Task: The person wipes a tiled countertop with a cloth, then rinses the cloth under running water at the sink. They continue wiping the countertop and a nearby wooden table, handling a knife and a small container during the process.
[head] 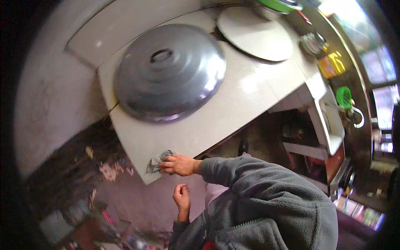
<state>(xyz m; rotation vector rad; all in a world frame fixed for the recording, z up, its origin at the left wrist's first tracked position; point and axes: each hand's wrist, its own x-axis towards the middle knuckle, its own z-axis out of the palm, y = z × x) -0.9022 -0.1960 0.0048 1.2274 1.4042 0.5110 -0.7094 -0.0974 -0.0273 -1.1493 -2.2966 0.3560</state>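
My right hand [179, 164] presses a crumpled grey patterned cloth [155, 165] flat against the near corner of a white-tiled countertop [200, 134]. Its fingers are spread over the cloth, hiding part of it. Below, off the counter's edge, my left hand [182, 197] hangs in front of my body with curled fingers and nothing visible in it. Farther up the counter, a large domed metal lid [175, 87] with a dark loop handle lies apart from both hands.
A round white board [256, 34] lies behind the lid. Right of it are a yellow jug [332, 65], a green plastic basket [343, 97] and a white sink [336, 125] with a curved faucet. Debris [109, 170] litters the floor at left, beside the counter's edge.
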